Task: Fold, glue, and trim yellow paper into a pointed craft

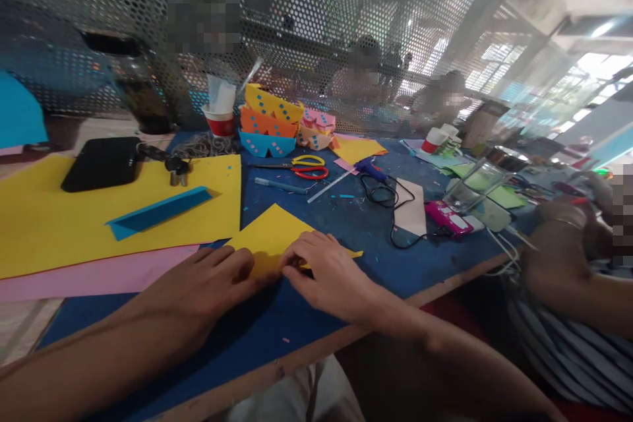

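1. Head view, centre: a small yellow paper (274, 227) lies on the blue tabletop (237, 336), under both hands, one corner pointing away.
2. The left hand (208, 283) rests at its near left edge, fingers curled inward; whether they grip the paper, I cannot tell.
3. The right hand (329, 270) pinches the paper's near edge between thumb and forefinger.
4. Left: a folded blue strip (161, 211) and a black phone (101, 165) on a large yellow sheet (30, 217).
5. Beyond the hands: red-and-yellow scissors (310, 173) and a blue glue gun (372, 170).
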`<state>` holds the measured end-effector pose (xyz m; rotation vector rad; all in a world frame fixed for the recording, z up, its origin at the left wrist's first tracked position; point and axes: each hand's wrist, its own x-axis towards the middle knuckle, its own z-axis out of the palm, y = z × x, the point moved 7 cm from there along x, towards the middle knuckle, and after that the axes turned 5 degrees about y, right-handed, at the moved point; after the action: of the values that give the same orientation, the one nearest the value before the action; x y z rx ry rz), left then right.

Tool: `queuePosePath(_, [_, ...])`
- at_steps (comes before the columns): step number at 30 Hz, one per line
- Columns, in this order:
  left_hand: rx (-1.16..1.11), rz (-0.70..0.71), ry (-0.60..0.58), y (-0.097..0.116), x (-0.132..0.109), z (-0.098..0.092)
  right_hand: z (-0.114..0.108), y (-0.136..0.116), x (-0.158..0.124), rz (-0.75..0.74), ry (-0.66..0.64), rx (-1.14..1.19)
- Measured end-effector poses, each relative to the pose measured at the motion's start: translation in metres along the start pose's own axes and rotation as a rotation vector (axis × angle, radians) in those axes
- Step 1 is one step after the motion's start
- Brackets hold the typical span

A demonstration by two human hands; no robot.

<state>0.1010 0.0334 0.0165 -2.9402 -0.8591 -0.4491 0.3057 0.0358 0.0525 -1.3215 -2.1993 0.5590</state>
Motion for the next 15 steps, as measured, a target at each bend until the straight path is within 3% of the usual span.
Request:
queuePosePath(6, [0.099,0.028,-0.028,0.0093,0.0041,-0.0021,0.0092,0.0095,0.0078,0.038,-0.016,0.034])
queuePosePath(15, [0.085,0.116,0.098,0.0018,-0.0008,0.0055,0.0081,0.0081,0.0056,0.048,0.003,0.058])
